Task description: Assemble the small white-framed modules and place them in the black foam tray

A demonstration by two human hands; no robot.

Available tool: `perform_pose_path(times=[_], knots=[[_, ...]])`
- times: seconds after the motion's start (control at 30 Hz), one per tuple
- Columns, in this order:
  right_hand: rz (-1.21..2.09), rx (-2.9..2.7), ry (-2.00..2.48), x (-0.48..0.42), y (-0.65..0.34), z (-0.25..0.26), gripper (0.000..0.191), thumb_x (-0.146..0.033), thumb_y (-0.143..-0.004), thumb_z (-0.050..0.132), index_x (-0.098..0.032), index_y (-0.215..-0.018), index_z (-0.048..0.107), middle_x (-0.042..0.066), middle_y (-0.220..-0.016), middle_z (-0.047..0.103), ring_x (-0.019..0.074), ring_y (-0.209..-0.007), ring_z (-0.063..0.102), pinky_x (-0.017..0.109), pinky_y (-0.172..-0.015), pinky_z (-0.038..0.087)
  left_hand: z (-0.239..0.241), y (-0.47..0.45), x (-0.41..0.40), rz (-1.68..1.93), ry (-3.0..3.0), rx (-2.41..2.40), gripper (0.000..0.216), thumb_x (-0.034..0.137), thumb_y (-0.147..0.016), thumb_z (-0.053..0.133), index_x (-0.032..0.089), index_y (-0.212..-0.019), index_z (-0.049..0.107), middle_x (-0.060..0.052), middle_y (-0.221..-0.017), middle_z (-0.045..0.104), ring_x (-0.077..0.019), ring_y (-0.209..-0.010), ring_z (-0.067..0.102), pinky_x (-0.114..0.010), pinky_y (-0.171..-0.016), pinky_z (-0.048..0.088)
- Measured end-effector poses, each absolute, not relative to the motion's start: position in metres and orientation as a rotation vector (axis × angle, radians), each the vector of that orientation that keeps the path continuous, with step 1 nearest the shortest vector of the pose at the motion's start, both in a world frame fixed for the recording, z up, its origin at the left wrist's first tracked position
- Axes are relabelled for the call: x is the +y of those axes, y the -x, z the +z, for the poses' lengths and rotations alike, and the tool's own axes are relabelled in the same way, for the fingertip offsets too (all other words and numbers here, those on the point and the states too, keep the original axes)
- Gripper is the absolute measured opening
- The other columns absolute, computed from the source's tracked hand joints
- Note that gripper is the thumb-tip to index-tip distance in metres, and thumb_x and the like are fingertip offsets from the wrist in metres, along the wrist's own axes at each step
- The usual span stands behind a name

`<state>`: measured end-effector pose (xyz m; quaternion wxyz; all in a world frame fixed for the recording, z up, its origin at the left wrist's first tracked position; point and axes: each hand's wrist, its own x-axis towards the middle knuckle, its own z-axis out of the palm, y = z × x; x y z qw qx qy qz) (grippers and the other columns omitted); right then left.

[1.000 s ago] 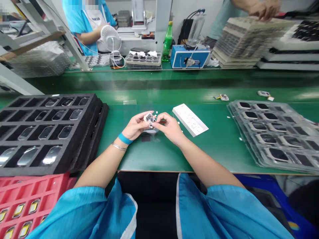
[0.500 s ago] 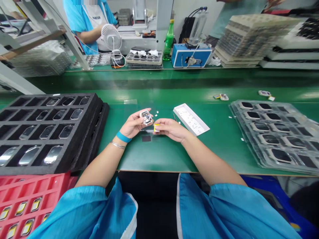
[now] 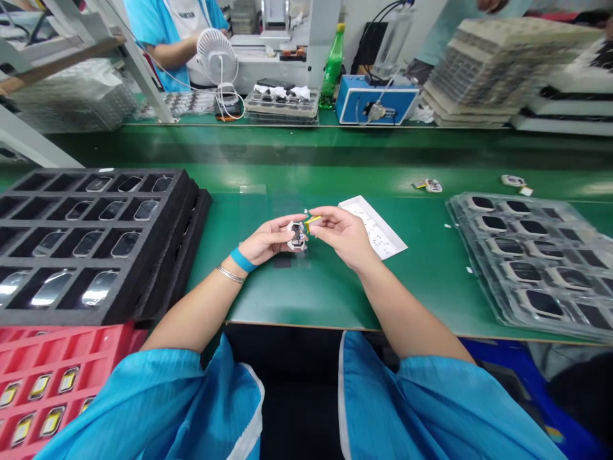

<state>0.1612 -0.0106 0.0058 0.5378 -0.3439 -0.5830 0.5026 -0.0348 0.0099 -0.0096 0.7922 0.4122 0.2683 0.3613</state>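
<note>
Between the thumb and fingers of my left hand (image 3: 265, 241) is a smartwatch case (image 3: 297, 236), its open inside with small electronic parts facing me. My right hand (image 3: 342, 236) pinches a small yellow battery (image 3: 313, 222) just to the right of the case. Whether a wire joins the two is too small to make out. Below my left fingers a dark square piece (image 3: 282, 262) lies on the green table (image 3: 287, 297). Partly behind my right hand stands a shallow white box (image 3: 383, 233) with many tiny parts in it.
A black foam tray (image 3: 96, 246) of watch screens stands left, above a red tray (image 3: 103, 364). Clear plastic trays (image 3: 529, 255) of watch parts are stacked right. Another case (image 3: 433, 186) lies farther back. Beyond are a fan (image 3: 217, 56), a green bottle (image 3: 332, 67) and a co-worker (image 3: 175, 48).
The watch case has moved right and turned in my left hand. My right hand has raised the battery and tilted it beside the case. The whole view has shifted slightly.
</note>
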Motion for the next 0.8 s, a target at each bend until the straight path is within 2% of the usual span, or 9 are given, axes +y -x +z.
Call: perform_pose_path(times=[0.1,0.2,0.37,0.6,0.7,0.8], knots=[[1.064,-1.466,0.827,-0.010,-0.157,-0.001,0.032,-0.039,-0.077,0.077,-0.023,-0.103,0.068,0.003,-0.092,0.072,0.0171,-0.086,0.069,0.035,-0.085,0.057,-0.010,0.031,0.008,0.749,-0.866,0.554,0.052,0.023,-0.063,0.086,0.018,-0.111,0.068,-0.006,-0.092,0.072,-0.0169,-0.077,0.069,-0.034,-0.075,0.059],[0.976,-1.515,0.842,-0.008,-0.154,-0.007,0.029,-0.038,-0.081,0.073,-0.023,-0.106,0.068,0.003,-0.093,0.072,0.0177,-0.086,0.068,0.036,-0.085,0.056,-0.010,0.030,0.007,0.719,-0.864,0.553,0.044,0.025,-0.064,0.085,0.014,-0.104,0.068,-0.006,-0.089,0.071,-0.0165,-0.077,0.069,-0.033,-0.074,0.061],[0.875,-1.571,0.912,-0.006,-0.153,-0.013,0.029,-0.037,-0.084,0.067,-0.024,-0.111,0.067,0.003,-0.094,0.072,0.0181,-0.085,0.067,0.036,-0.083,0.056,-0.007,0.031,0.007,0.702,-0.861,0.599,0.047,0.019,-0.066,0.081,0.015,-0.110,0.065,-0.008,-0.095,0.072,-0.0193,-0.081,0.072,-0.028,-0.070,0.061],[0.757,-1.708,1.065,-0.006,-0.149,-0.014,0.026,-0.028,-0.085,0.061,-0.026,-0.110,0.068,0.004,-0.095,0.070,0.0193,-0.086,0.065,0.039,-0.090,0.053,-0.006,0.020,0.004,0.747,-0.873,0.807,0.019,0.012,-0.075,0.069,0.012,-0.093,0.067,-0.006,-0.078,0.072,-0.0176,-0.071,0.072,-0.026,-0.064,0.059],[0.792,-1.661,1.070,-0.003,-0.144,-0.019,0.031,-0.029,-0.085,0.061,-0.025,-0.116,0.063,0.004,-0.095,0.070,0.0189,-0.087,0.065,0.037,-0.089,0.052,-0.005,0.019,0.007,0.754,-0.859,0.891,0.016,0.010,-0.075,0.066,0.011,-0.091,0.067,-0.006,-0.075,0.072,-0.0171,-0.067,0.072,-0.026,-0.062,0.059],[0.858,-1.555,1.146,-0.002,-0.141,-0.027,0.039,-0.034,-0.089,0.058,-0.024,-0.126,0.054,0.007,-0.108,0.069,0.0193,-0.093,0.066,0.036,-0.088,0.053,-0.002,0.028,0.014,0.801,-0.826,0.968,0.014,0.008,-0.074,0.063,0.010,-0.088,0.066,-0.008,-0.078,0.073,-0.0177,-0.065,0.071,-0.028,-0.061,0.059]])
